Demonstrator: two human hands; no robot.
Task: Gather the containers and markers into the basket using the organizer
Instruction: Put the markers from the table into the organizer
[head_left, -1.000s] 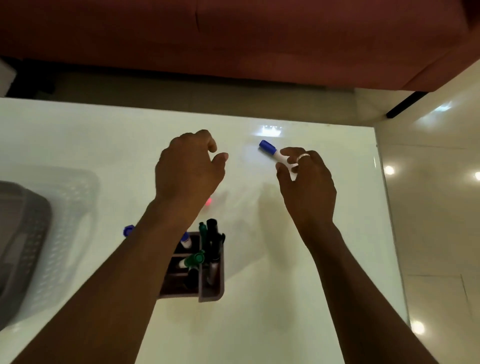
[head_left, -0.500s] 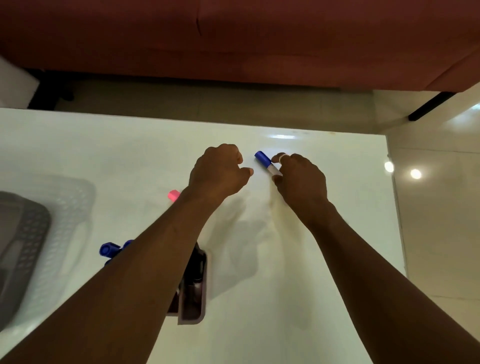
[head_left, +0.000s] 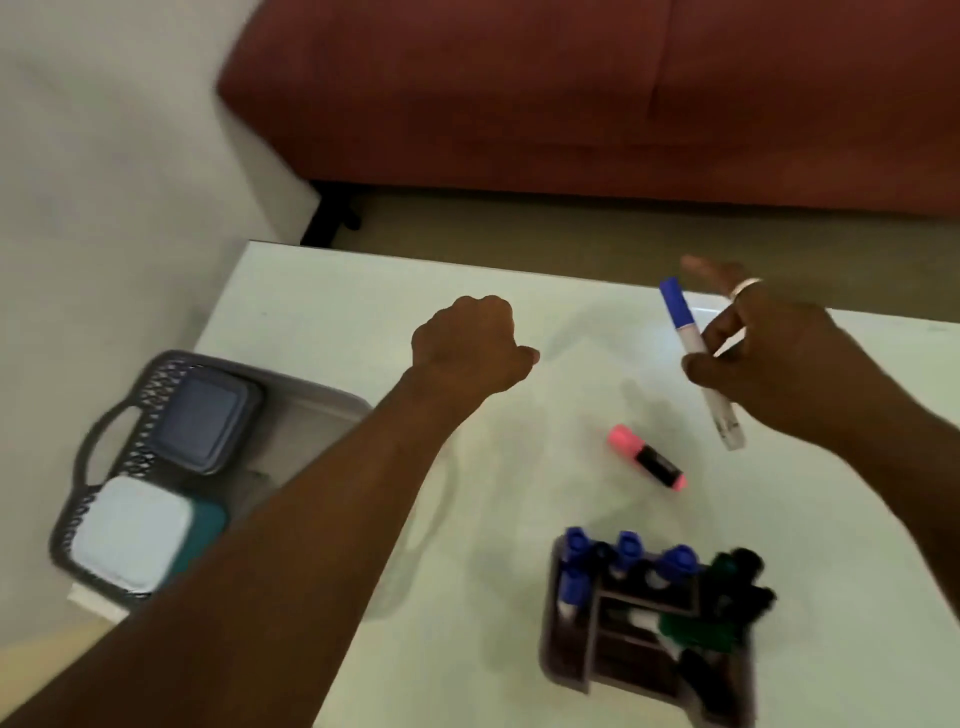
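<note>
Step in hand: marker collection; one marker is lifted, not yet stowed.
Right hand: fingers are pinched round the blue marker at mid-barrel.
Blue marker: held above the bench, cap pointed away, well apart from the organizer.
Left hand: fingers are curled into a fist; nothing is seen held.
Highlighter: pink, laid flat on the bench between the right hand and the organizer, touched by neither hand.
Organizer: stood at the near side of the bench, loaded with blue, black and green markers; blurred, so a free slot cannot be told.
Basket: set at the left bench edge.
Containers: lidded, already placed inside the basket.
Next move, as judged: the blue marker is to be lowered, cap up, into an organizer slot. The highlighter is to be taken after it. The filled organizer is then to be set in the basket beside the containers.
</note>
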